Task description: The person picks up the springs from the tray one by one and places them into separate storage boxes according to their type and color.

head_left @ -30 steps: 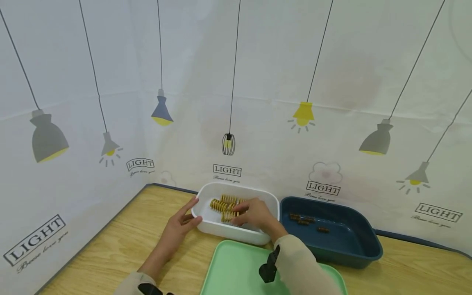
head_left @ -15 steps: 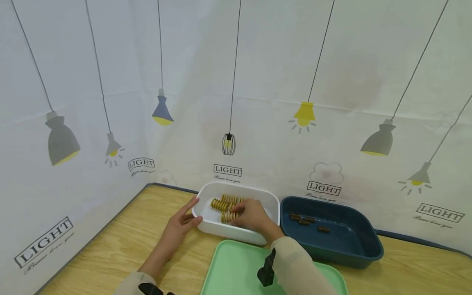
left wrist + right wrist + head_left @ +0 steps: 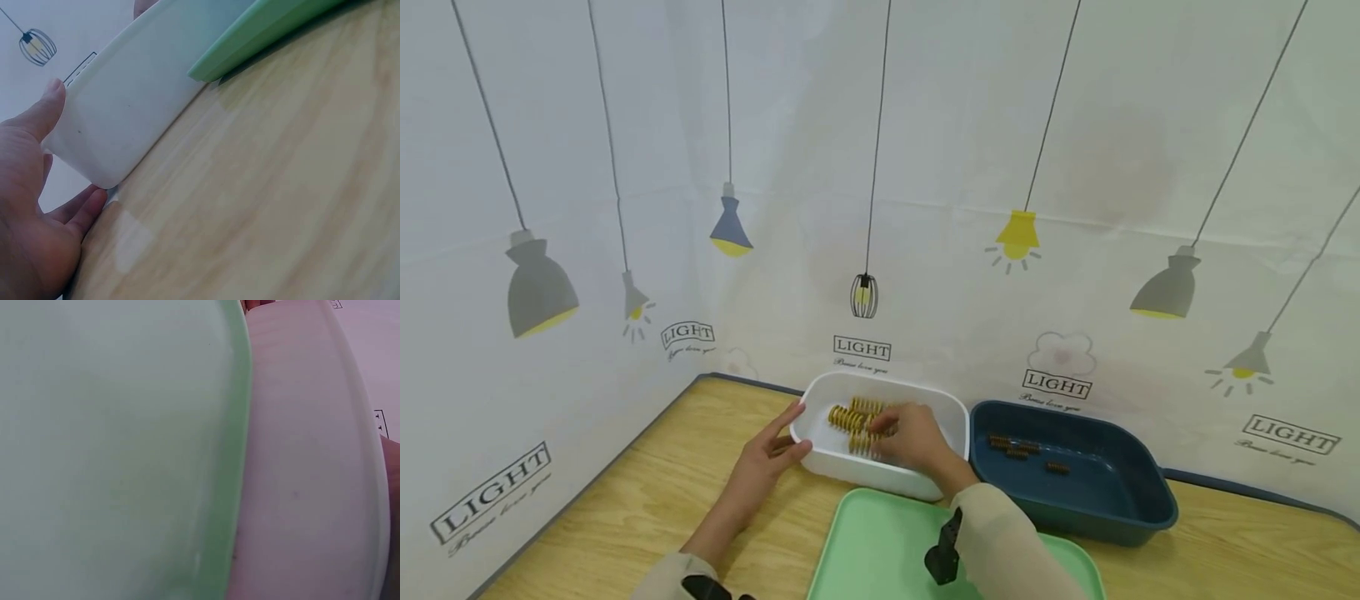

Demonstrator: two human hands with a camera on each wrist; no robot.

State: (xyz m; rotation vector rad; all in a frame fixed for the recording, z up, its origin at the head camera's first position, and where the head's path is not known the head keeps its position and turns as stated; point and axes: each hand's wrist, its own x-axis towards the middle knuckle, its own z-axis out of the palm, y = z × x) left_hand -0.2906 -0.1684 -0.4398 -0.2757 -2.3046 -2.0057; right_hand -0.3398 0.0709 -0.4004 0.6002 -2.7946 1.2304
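Observation:
My right hand (image 3: 917,437) reaches over the near rim into a white tub (image 3: 887,479). Its thumb and curled fingertips are round a gold coil spring (image 3: 883,428) among several others. One of these, a gold coil spring (image 3: 847,418), lies left of the fingers, partly under them. The palm hides the tub's right inside. Against the tub's left end rests my left hand (image 3: 756,467), thumb and forefinger spread along the rim. In the left wrist view, that hand's thumb is near the rim and other fingertips touch the bottom corner.
A navy tub (image 3: 1105,454) holding several small brown springs (image 3: 1057,468) stands right of the white tub. A light green tray (image 3: 880,550) lies in front, under the right forearm. Lamp-printed cloth (image 3: 940,275) walls the back and left of the wooden table (image 3: 625,517).
The right hand's fingers shift slightly among the gold springs, and the spring near the front turns a little. The left hand stays at the tub's end.

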